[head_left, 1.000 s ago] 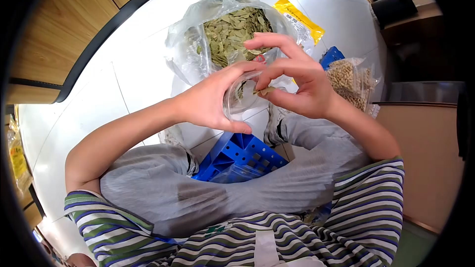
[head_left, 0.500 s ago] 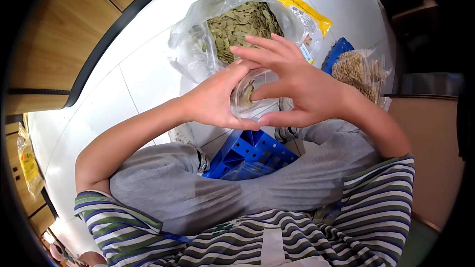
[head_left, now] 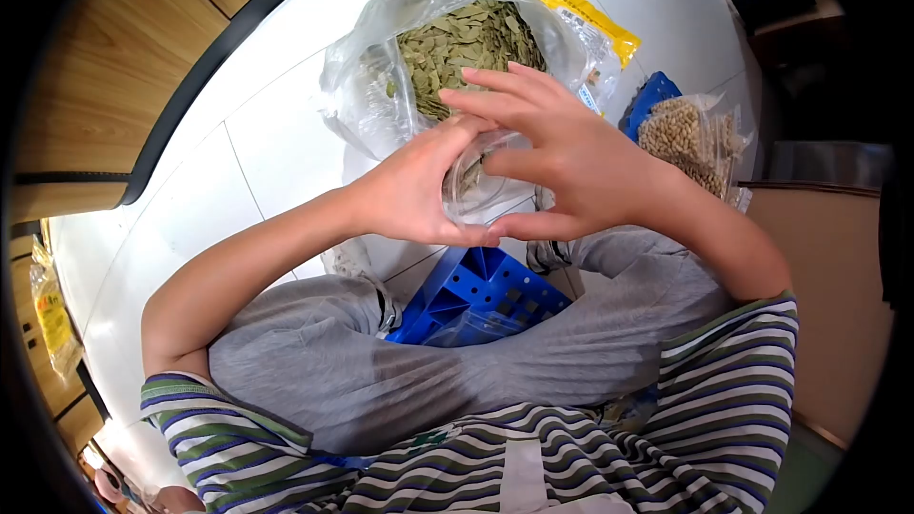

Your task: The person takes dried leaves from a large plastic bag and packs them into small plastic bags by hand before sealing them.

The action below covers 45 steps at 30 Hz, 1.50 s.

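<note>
My left hand (head_left: 409, 188) curves around a small clear plastic bag (head_left: 466, 202), thumb and fingers spread about its round mouth. A few dried leaves show inside it. Over the mouth is my right hand (head_left: 581, 167), its upper fingers stretched out and one finger bent in at the opening. The right thumb tip meets the left thumb at the near rim. Just beyond both hands, a large clear bag (head_left: 367, 86) stands open on the floor, full of dried green bay-like leaves (head_left: 466, 43).
A yellow-and-clear packet (head_left: 609, 33) lies right of the large bag. Farther right sits a bag of tan, nut-like pieces (head_left: 676, 133) by a blue plastic piece (head_left: 652, 95). Between my legs is a blue perforated crate (head_left: 466, 286) with clear plastic bags. Wooden cabinets (head_left: 86, 57) line the left.
My right hand has shifted slightly left, its thumb closer to the left thumb at the bag's rim. The leaves inside the small bag are less visible. My left hand keeps its hold.
</note>
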Each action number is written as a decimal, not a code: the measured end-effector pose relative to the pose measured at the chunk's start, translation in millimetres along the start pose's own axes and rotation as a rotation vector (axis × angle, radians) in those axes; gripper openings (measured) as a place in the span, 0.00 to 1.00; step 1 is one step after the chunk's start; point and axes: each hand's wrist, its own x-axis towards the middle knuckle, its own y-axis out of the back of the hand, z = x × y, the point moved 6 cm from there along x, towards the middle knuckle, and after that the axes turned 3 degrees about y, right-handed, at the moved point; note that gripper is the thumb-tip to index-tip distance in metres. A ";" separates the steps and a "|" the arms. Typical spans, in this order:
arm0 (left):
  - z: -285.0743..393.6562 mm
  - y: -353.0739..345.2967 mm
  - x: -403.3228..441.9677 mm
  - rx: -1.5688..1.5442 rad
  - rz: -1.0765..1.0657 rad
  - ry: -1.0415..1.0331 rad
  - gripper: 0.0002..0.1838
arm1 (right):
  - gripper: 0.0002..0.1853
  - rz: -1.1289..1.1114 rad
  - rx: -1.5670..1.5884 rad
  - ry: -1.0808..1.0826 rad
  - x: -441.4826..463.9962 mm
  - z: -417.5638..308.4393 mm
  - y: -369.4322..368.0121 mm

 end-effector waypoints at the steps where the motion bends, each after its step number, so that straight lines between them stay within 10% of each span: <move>1: 0.2 0.1 0.2 -0.003 0.003 -0.005 0.54 | 0.19 0.021 0.019 0.013 1.0 1.2 3.8; 19: -19.6 -5.8 -8.4 0.014 0.027 0.031 0.54 | 0.17 0.023 0.074 -0.017 4.0 10.4 -4.1; 27: -68.2 -29.3 -33.4 -0.095 -0.029 0.167 0.55 | 0.13 -0.016 0.402 -0.688 5.0 159.6 -64.9; 36: -94.5 -19.9 -44.2 -0.092 0.073 0.222 0.51 | 0.12 0.025 0.185 -0.894 61.6 268.4 -246.4; 45: -107.9 -8.4 -55.3 -0.128 0.186 0.269 0.52 | 0.15 0.134 0.198 -0.898 39.4 288.4 -207.1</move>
